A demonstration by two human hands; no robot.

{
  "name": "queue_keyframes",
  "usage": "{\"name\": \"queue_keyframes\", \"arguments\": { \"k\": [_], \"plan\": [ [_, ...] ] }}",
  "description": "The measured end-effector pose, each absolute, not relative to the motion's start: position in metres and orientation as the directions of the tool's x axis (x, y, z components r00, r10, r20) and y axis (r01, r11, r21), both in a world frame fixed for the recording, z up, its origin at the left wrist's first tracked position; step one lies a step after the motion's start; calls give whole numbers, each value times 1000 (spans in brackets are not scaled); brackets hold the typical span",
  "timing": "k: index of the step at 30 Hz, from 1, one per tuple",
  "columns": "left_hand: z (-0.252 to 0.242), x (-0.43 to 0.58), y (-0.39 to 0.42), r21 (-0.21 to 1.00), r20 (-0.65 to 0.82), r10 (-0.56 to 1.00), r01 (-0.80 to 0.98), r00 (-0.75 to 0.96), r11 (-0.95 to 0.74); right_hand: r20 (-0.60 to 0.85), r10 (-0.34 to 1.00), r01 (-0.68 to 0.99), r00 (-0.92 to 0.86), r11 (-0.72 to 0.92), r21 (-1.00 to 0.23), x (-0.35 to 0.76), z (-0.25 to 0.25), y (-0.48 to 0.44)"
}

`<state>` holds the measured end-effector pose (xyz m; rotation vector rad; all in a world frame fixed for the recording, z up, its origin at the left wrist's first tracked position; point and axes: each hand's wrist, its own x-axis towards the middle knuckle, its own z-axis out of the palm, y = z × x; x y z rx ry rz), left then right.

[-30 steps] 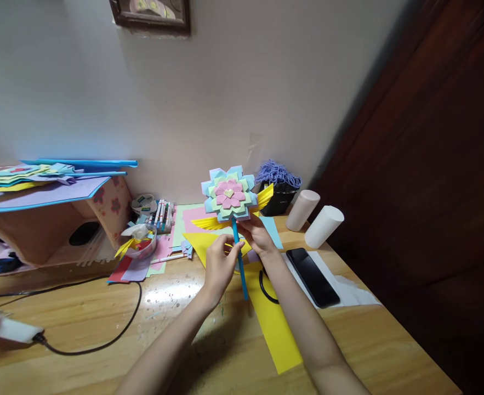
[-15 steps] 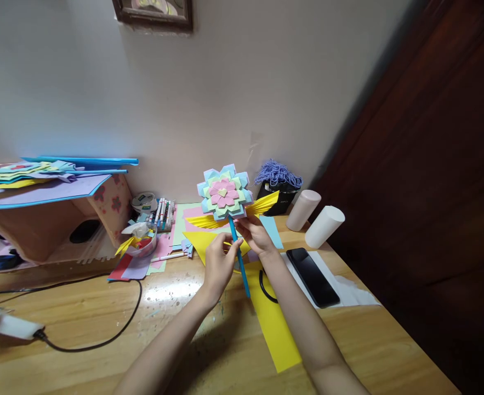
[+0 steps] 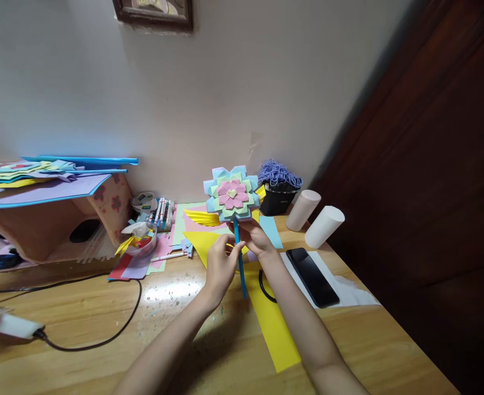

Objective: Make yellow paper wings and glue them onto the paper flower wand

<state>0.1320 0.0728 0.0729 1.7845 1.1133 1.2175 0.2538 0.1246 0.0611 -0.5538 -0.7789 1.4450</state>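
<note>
A layered paper flower (image 3: 232, 193) in blue, green and pink, with a small yellow heart at its centre, stands upright above the table on a blue paper stem (image 3: 242, 274). My left hand (image 3: 220, 263) pinches this stem between thumb and fingers. Just under the flower head, my right hand (image 3: 256, 239) is closed around the top of the stem, its fingers partly hidden behind it. Pleated yellow paper (image 3: 203, 218) shows left of the flower, and another yellow piece peeks out at its right, mostly covered.
Yellow paper (image 3: 277, 334) and a phone (image 3: 312, 277) lie to the right, near two white cylinders (image 3: 325, 226). Purple yarn tops a black container (image 3: 277, 200). At left are markers (image 3: 164, 214), a tub of scraps (image 3: 141, 241), a box (image 3: 102, 219) and a corded white glue gun (image 3: 13, 325).
The flower head has shifted slightly right and turned, so the stem is more upright. Less of the right yellow pleated piece shows. Both hands stay nearly in place.
</note>
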Motion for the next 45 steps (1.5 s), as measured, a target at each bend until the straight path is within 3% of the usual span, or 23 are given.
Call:
{"name": "queue_keyframes", "arguments": {
  "k": [20,32,45],
  "plan": [
    [72,133,70,875,331,924,304,192,-377,92,992,-780,-81,-6,-626,250,60,124],
    [70,131,75,852,348,919,345,186,-393,133,983,-709,-127,4,-706,255,63,119],
    [68,135,72,868,362,909,280,206,-409,212,977,-693,36,178,-699,256,56,124]
  ]
}}
